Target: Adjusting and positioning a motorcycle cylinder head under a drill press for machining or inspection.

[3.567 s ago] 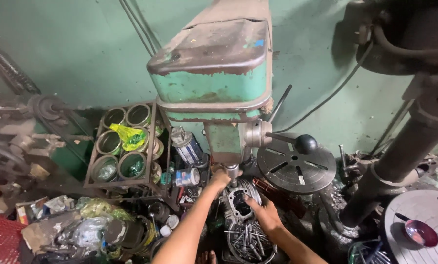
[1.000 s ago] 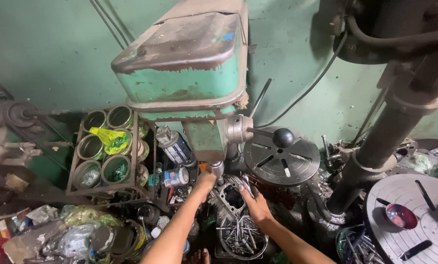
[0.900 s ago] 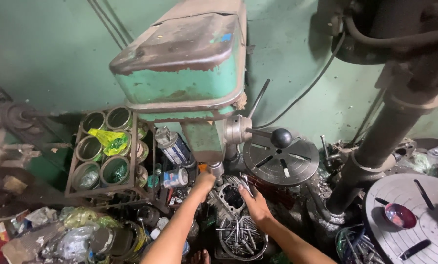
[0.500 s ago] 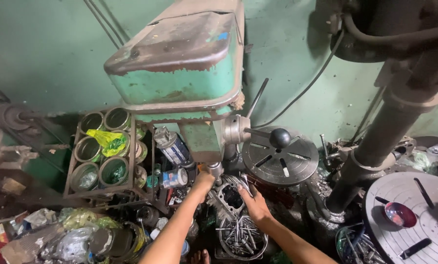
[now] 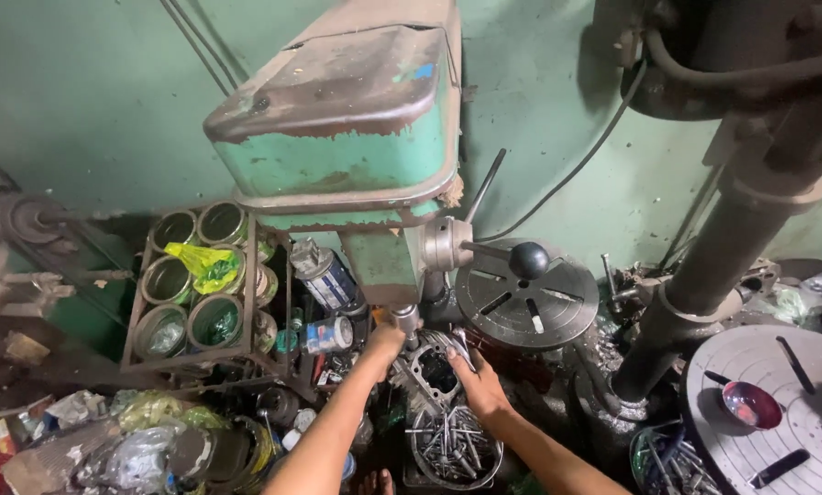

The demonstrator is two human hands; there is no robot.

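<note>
While left hand (image 5: 385,341) reaches up, closed round grey metal drill chuck (image 5: 405,318), right hand (image 5: 473,383) lies open on grey metal part (image 5: 432,365); round tub of bolts (image 5: 454,447) below hands.

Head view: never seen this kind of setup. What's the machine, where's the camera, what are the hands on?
There is one picture, taken by a camera worn on the person's head, looking down at their own arms. The big green machine looks like an old pillar drill, its paint worn; a handle with a black ball knob sticks out of its side. The left hand is up at the chuck under the drill head. The right hand rests on a grey metal casting below it; how firm the grip is cannot be told. Nearer the person sits a round container of loose metal bits. To the left, a rack of tins stands among clutter. To the right is a slotted round table.
</note>
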